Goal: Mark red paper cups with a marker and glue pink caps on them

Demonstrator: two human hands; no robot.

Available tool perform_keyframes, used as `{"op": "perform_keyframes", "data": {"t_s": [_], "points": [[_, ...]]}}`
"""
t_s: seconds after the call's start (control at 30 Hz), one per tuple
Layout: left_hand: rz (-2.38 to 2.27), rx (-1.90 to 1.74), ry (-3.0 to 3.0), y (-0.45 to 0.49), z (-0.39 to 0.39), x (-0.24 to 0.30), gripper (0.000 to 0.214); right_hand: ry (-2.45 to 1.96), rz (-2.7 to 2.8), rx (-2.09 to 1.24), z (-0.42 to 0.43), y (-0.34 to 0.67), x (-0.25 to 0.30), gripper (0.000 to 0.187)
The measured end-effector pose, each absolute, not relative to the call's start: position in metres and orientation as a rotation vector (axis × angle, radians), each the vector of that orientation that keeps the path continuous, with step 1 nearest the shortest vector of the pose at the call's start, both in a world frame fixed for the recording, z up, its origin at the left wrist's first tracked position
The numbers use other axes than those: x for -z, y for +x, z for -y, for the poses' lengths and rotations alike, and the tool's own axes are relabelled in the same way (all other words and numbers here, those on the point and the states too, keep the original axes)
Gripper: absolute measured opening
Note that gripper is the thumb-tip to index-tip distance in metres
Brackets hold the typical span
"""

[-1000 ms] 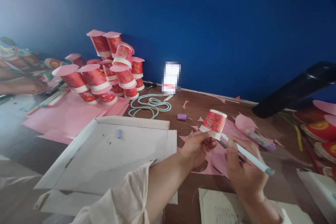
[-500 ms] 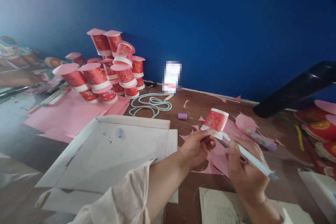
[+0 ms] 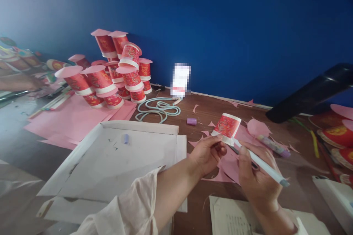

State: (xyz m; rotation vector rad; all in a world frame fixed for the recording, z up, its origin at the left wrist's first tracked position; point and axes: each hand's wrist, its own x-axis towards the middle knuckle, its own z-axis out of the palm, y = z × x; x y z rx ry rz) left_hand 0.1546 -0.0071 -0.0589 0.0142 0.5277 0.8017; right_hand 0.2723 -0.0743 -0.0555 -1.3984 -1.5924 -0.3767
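Observation:
My left hand (image 3: 209, 151) is closed on a red patterned paper cup (image 3: 227, 125), pinching it near its white lower rim. A pale blue-white pen (image 3: 268, 168) is gripped in my right hand (image 3: 257, 174), its front end touching or very close to the cup's white rim. Under both hands lie pink paper (image 3: 228, 167) and cut scraps. A dark-handled tool, partly hidden, shows beneath my right fingers. Just beyond my right hand are a round pink paper piece (image 3: 258, 127) and a clear glue-stick-like tube (image 3: 273, 146).
Stacked red cups with pink paper tops (image 3: 131, 77) stand at the left back, beside pink sheets (image 3: 71, 121). A white box lid (image 3: 110, 165), a blue cable (image 3: 158, 108), a purple cap (image 3: 191, 121), a black cylinder (image 3: 309, 93) and a booklet (image 3: 234, 216) surround my hands. Another person's hand (image 3: 26, 82) is far left.
The cup has shifted very slightly right and the pen's rear end has moved a little left. Both hands keep their hold.

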Motion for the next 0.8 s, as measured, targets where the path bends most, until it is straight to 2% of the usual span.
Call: {"op": "perform_keyframes", "data": {"t_s": [0.5,0.8], "points": [[-0.540,-0.801,0.011,0.1540,0.0065,0.0557,0.011,-1.413,1.588,0.333,0.0755,0.2736,0.0552,0.011],[-0.514,-0.794,-0.020,0.1539,0.0066,0.0570,0.013,-1.414,1.585,0.422,0.0746,0.2720,0.0537,0.014]]}}
